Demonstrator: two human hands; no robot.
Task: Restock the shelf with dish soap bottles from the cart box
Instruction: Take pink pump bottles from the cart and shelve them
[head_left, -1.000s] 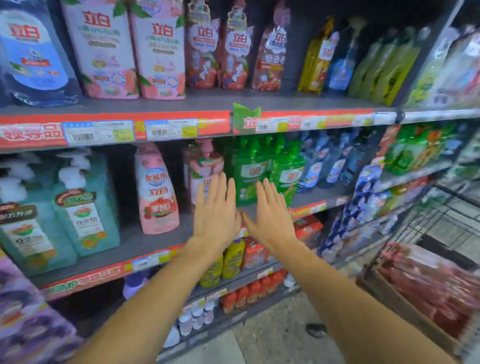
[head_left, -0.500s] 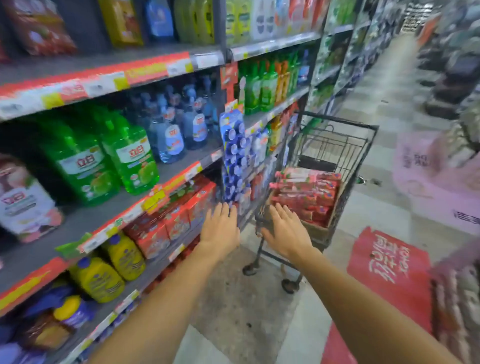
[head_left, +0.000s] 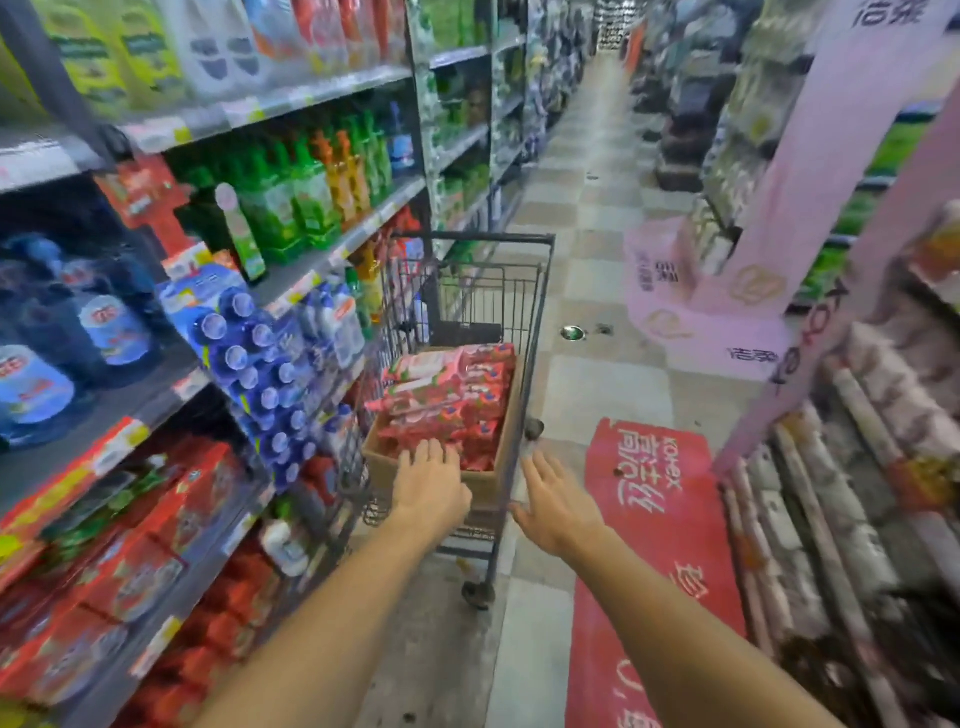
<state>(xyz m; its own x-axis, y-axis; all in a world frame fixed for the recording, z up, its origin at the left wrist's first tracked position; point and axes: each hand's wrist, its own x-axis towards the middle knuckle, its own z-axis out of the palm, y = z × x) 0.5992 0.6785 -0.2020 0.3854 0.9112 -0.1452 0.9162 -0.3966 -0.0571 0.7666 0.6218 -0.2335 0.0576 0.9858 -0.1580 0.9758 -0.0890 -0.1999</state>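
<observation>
A dark wire cart (head_left: 524, 312) stands in the aisle beside the shelves. In it sits a brown cardboard box (head_left: 483, 483) filled with red and pink dish soap packs (head_left: 447, 395) lying flat. My left hand (head_left: 428, 486) is open, fingers spread, at the near edge of the box, its fingertips over the nearest pack. My right hand (head_left: 556, 501) is open and empty, just right of the cart's near corner. The shelf (head_left: 332, 249) on the left carries green, orange and blue bottles.
Blue bottle packs (head_left: 249, 364) hang on the shelf upright close to the cart's left side. Red boxes (head_left: 156, 545) fill the lower shelf. A red floor mat (head_left: 649, 519) lies right of the cart. Pink display stands (head_left: 727, 291) and rolled goods (head_left: 841, 493) line the right side.
My view has swung from the shelf front to the cart down the aisle. Both open hands have moved from the shelf to the near end of the cart box.
</observation>
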